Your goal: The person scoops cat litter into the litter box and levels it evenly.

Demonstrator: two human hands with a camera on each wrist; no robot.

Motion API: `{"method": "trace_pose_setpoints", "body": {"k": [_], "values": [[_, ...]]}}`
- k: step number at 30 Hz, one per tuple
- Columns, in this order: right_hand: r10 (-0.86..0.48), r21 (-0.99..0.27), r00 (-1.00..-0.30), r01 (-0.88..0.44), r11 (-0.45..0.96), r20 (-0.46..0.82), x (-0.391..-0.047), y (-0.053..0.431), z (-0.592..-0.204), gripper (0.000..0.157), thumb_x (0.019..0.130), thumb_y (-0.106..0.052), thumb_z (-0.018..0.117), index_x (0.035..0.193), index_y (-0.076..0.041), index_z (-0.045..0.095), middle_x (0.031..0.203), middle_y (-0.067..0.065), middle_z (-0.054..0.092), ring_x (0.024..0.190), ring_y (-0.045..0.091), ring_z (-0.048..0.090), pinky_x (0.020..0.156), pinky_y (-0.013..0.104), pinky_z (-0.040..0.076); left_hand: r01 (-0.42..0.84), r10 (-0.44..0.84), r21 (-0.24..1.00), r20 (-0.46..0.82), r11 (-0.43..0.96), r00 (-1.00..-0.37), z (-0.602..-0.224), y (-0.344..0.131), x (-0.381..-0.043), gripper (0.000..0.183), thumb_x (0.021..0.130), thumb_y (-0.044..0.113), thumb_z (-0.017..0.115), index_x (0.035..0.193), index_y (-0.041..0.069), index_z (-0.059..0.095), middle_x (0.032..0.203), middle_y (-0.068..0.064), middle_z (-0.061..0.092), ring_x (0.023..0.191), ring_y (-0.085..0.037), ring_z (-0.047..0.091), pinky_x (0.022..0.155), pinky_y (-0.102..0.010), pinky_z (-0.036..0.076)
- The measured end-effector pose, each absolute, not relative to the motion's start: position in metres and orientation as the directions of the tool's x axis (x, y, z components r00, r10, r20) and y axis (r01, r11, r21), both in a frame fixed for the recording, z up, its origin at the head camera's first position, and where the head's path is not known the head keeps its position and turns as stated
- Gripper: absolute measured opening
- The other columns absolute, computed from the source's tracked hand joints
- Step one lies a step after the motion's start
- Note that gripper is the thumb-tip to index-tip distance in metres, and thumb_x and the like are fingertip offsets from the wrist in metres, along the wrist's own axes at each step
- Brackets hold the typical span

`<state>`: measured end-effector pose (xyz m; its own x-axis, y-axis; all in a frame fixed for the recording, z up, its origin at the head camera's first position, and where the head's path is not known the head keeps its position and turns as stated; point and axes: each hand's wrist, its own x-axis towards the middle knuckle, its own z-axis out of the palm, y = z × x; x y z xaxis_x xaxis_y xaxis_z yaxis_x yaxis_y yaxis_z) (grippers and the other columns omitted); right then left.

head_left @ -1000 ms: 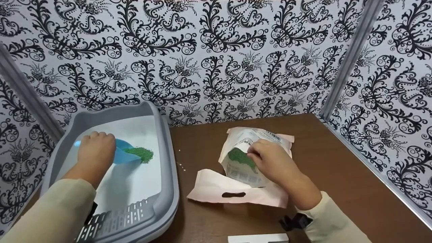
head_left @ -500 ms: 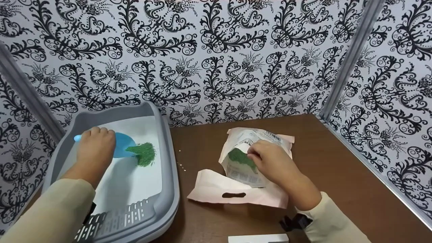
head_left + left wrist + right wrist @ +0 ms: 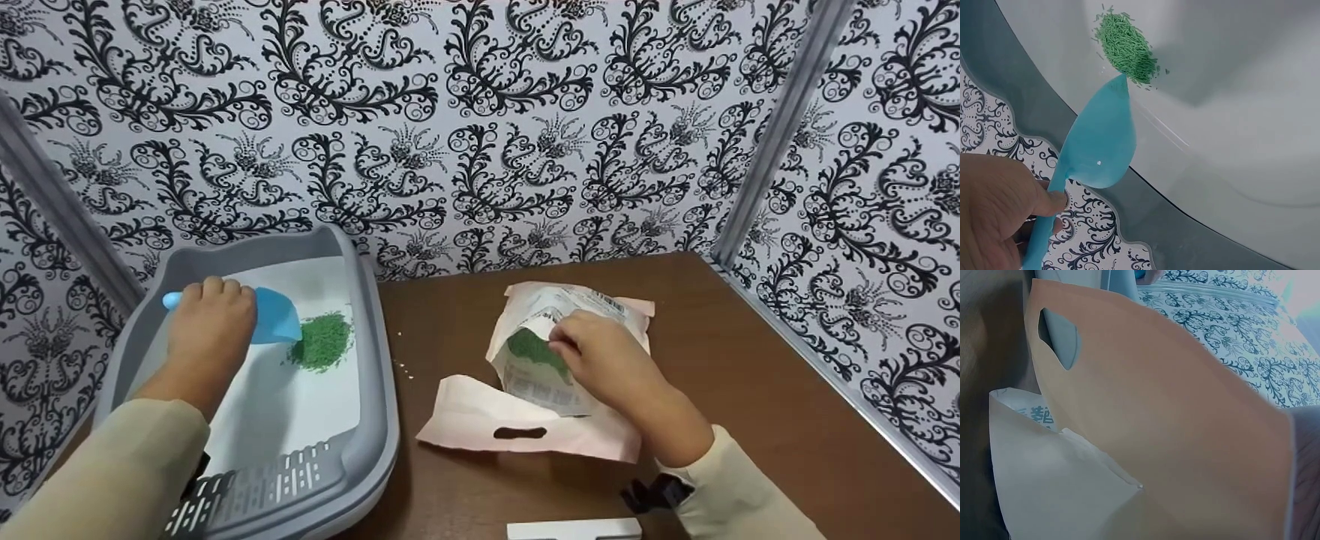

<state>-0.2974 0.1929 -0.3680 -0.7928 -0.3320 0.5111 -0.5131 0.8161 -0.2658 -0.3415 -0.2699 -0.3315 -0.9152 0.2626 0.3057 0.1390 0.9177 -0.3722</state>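
Note:
My left hand (image 3: 214,322) grips the handle of a light-blue scoop (image 3: 274,315) over a grey litter box (image 3: 380,375). In the left wrist view the scoop (image 3: 1100,135) is tipped, its pointed lip towards a heap of green litter pellets (image 3: 1126,48). Only a small pale speck shows on its blue surface. The heap (image 3: 324,343) lies on the white floor of the box. On the right, my right hand (image 3: 611,360) pinches the edge of an opened pale-pink bag (image 3: 480,405). More green pellets show through its mouth. The bag (image 3: 1157,394) fills most of the right wrist view.
The box and bag stand on a brown table (image 3: 442,322). A few white crumbs lie between them. Near the front edge is a white flat object (image 3: 574,529). Patterned wall panels (image 3: 510,150) close off the back and sides.
Pellets have slid off the scoop's lip, and the green heap in the box has grown wider. The left hand has tipped the scoop and raised it slightly. The right hand has stayed put.

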Motion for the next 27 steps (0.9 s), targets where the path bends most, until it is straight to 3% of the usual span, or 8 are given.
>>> {"method": "trace_pose_setpoints", "body": {"k": [18, 27], "values": [[-0.352, -0.256, -0.773, -0.540, 0.802, 0.528, -0.297, 0.192, -0.367, 0.006, 0.090, -0.005, 0.076, 0.088, -0.009, 0.073, 0.085, 0.002, 0.070, 0.083, 0.018, 0.067, 0.076, 0.037, 0.057, 0.110, 0.213, -0.349, 0.275, 0.931, -0.937, -0.328, -0.276, -0.332, 0.022, 0.091, -0.008, 0.061, 0.110, -0.017, 0.057, 0.102, -0.033, 0.058, 0.101, -0.048, 0.054, 0.089, -0.061, 0.047], [-0.342, -0.264, -0.773, -0.538, 0.801, 0.534, -0.297, 0.193, -0.368, 0.008, 0.089, -0.005, 0.077, 0.086, -0.010, 0.073, 0.085, 0.001, 0.070, 0.082, 0.017, 0.067, 0.077, 0.038, 0.058, 0.103, 0.214, -0.309, 0.350, 0.946, -0.912, -0.325, -0.266, -0.312, 0.023, 0.088, -0.010, 0.060, 0.109, -0.018, 0.058, 0.101, -0.033, 0.060, 0.100, -0.048, 0.056, 0.087, -0.061, 0.048]]}}
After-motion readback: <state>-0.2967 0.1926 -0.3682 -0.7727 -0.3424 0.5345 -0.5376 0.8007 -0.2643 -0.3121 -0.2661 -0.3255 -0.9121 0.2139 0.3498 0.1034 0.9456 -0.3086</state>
